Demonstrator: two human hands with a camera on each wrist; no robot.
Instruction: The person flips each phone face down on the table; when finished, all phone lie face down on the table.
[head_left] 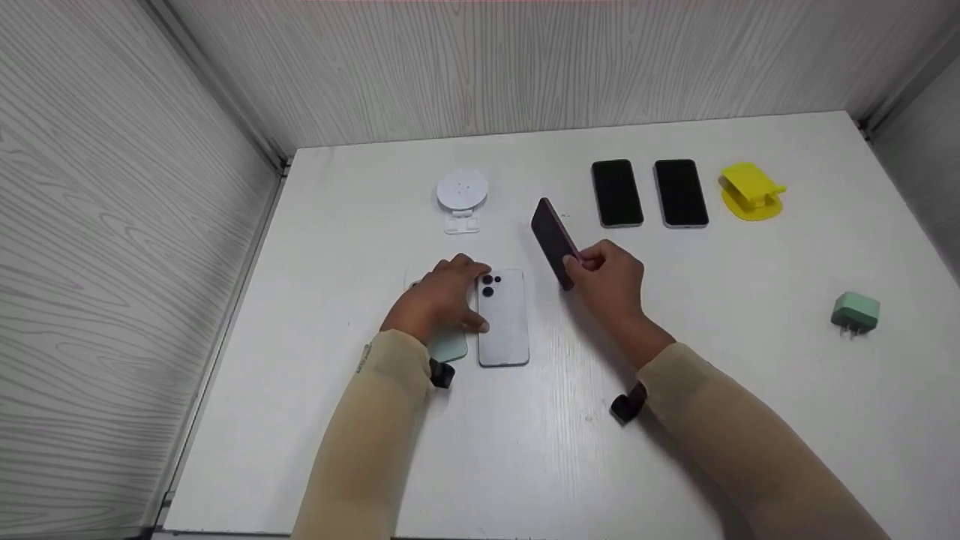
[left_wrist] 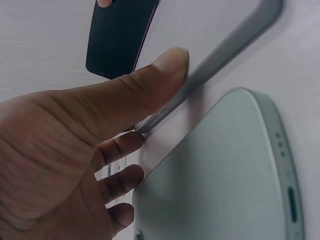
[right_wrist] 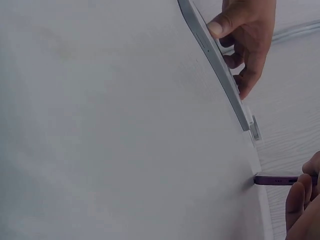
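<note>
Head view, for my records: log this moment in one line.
left grip: touching edge of white phone | right grip: holding purple-edged phone, screen facing left | green phone: partly hidden by left grip

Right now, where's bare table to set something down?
Bare: between the right hand and green charger, nearer than the black phones; left of the left hand; between the sleeves, nearer than the white phone.
Crowded: left hand, white phone and pale green phone close together; tilted purple-edged phone in the right hand.
</note>
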